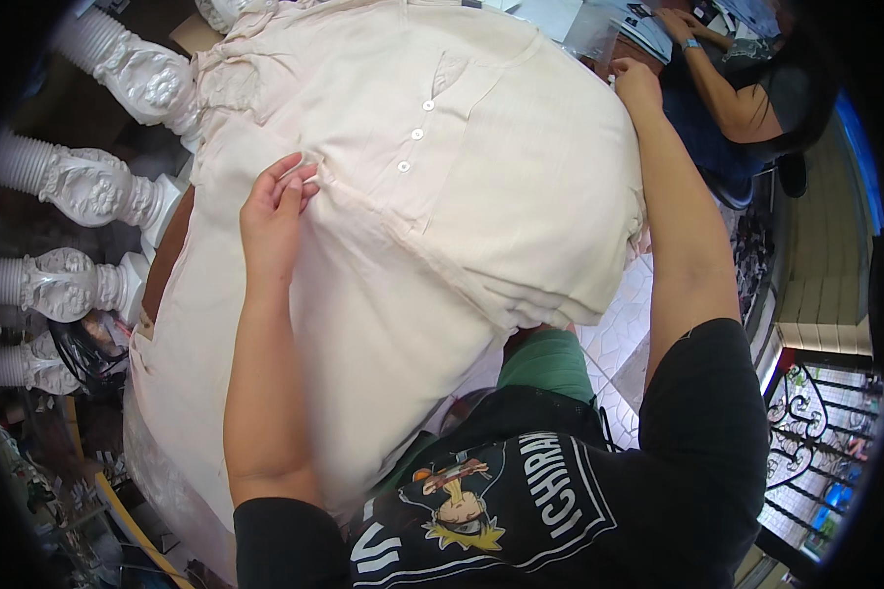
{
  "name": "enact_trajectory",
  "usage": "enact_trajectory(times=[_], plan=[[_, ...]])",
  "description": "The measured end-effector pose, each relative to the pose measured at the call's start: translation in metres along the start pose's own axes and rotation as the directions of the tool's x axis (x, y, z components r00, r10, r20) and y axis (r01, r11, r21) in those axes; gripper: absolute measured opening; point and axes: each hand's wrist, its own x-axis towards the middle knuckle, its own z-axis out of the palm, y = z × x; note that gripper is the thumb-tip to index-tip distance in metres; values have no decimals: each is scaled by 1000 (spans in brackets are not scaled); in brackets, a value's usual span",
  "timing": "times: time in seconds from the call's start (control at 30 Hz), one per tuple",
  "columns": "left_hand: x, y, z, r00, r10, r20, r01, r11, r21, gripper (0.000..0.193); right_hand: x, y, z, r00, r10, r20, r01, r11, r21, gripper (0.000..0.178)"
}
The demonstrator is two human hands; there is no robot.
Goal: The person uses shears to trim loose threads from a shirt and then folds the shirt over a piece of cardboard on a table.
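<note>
A pale pink-cream garment (pixel 535 147) with a short row of white buttons (pixel 417 134) lies spread over the table in front of me, its lower part bunched near my body. My left hand (pixel 277 201) pinches a fold of its cloth left of the buttons, thumb and fingertips together. At the garment's far right edge, my right hand (pixel 640 86) is closed with its fingers curled. A small whitish bit shows at those fingertips, too small to make out.
White carved balusters (pixel 93 187) line the left side. Another person (pixel 737 98) sits at the far right, hands on a table beside a clear plastic bag (pixel 592 31). A black wrought-iron gate (pixel 820 442) stands at the lower right.
</note>
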Motion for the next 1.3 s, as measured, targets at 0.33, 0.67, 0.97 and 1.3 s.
enact_trajectory(times=[0.33, 0.67, 0.97, 1.3], plan=[[-4, -1, -1, 1000, 5, 5, -5, 1000, -26, 31, 42, 16, 53, 944, -89, 319, 104, 994, -30, 38], [-4, 0, 0, 998, 58, 16, -59, 998, 30, 32, 47, 54, 27, 825, -37, 564, 132, 983, -129, 37], [-2, 13, -3, 1000, -8, -11, 10, 971, 238, 24, -10, -30, -118, 967, -80, -244, 5, 956, -293, 33], [7, 2, -7, 997, 68, 46, -72, 993, 94, 22, -165, -254, -52, 775, -579, 254, 298, 689, 661, 37]])
